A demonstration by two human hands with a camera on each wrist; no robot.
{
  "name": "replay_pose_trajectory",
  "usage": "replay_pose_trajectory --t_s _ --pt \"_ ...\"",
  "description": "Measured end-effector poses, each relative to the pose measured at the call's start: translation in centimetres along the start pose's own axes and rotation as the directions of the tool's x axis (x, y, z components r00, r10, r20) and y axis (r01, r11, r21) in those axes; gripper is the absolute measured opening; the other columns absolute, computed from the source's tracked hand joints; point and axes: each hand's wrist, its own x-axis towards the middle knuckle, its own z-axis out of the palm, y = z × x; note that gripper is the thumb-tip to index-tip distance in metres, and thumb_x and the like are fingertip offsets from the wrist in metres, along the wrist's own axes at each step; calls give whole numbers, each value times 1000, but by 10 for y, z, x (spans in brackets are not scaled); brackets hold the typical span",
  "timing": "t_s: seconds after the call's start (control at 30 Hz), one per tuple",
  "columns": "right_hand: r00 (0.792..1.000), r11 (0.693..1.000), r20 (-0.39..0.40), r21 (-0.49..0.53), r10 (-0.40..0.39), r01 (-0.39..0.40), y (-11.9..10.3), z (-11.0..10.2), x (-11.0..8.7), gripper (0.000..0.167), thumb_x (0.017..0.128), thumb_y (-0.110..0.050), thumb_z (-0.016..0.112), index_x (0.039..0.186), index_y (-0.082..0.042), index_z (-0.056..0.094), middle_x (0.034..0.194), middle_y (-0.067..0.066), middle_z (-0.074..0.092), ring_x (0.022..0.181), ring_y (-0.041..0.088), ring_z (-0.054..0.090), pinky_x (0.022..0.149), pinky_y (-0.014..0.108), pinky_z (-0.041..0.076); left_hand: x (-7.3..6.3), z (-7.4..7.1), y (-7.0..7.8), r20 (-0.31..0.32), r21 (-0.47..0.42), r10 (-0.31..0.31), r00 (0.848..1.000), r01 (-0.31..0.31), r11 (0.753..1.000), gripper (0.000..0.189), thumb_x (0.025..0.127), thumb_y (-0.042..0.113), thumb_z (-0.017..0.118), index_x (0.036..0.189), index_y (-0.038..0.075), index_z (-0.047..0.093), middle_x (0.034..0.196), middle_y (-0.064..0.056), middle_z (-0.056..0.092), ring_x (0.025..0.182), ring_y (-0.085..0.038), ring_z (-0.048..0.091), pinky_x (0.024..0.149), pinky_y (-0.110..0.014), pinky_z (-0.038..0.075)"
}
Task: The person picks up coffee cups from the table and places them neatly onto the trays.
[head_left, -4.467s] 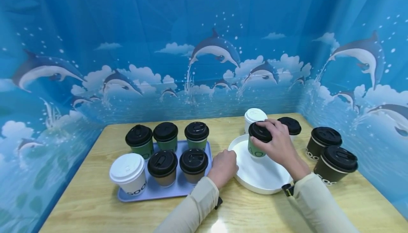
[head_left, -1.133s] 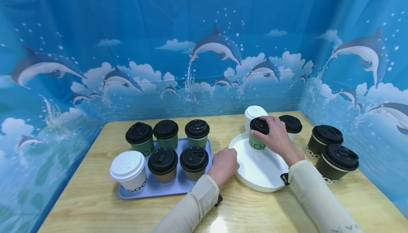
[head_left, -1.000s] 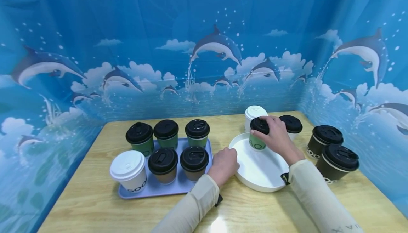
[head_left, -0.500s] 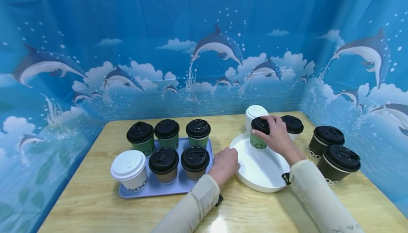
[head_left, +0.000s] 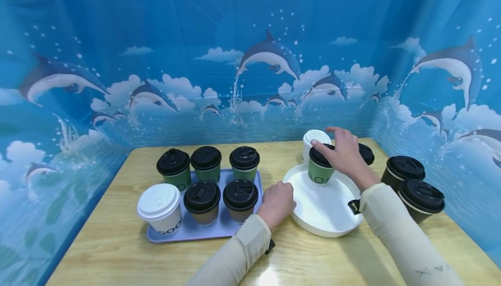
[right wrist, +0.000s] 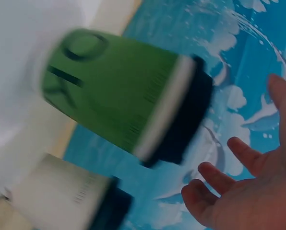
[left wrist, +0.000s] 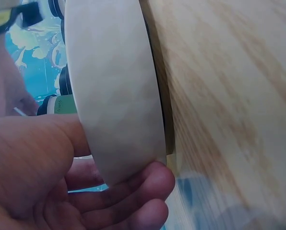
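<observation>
My left hand grips the left rim of a round white tray. In the left wrist view its thumb goes over the wall of the tray and its fingertips curl beneath. A green paper coffee cup with a black lid stands upright in the back part of the tray. Just above and behind that lid is my right hand, fingers spread and holding nothing. The right wrist view shows a gap between the lid of the green cup and the fingers of the right hand.
A lilac tray at the left bears several lidded cups: green, brown and one white. Behind the round tray stand a white-lidded cup and a black-lidded one. Two dark cups stand right. A dolphin-print curtain surrounds the table.
The right hand has let go of the green cup's lid and lifted slightly up and to the right. The cup stays in the round tray. The left hand keeps its grip.
</observation>
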Motion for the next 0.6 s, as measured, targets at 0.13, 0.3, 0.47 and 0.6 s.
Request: replay_pose_trajectory --t_s 0.13,0.3,0.47,0.6 --pt "998 998 23 -30 50 -49 -10 -19 16 82 103 -55 54 155 5 35 155 35 32 144 56 23 114 72 19 0 -1 0 4 3 2 1000 -2 1000 15 88 22 77 85 8 73 79 -8 69 69 -22 68 54 -37 54" --pt "989 993 106 -63 107 -100 -17 -30 37 81 102 -50 58 155 6 33 154 38 32 140 61 25 108 74 29 0 -2 0 -10 12 5 1000 -5 1000 14 88 22 77 86 8 73 80 -8 70 68 -22 68 54 -37 54" --pt "964 982 198 -95 179 -162 -16 -29 54 85 101 -50 60 156 8 27 152 39 33 139 58 31 107 70 35 -1 -3 -1 -3 8 5 1000 -5 1000 14 88 22 76 85 8 73 80 -8 70 70 -23 68 55 -37 54" --pt "946 971 233 -136 225 -197 -15 -24 64 89 100 -51 61 156 8 25 153 38 34 138 57 34 106 69 38 -3 -4 -1 -1 1 4 1000 -4 1000 14 87 22 77 84 8 73 79 -8 70 69 -23 68 55 -36 53"
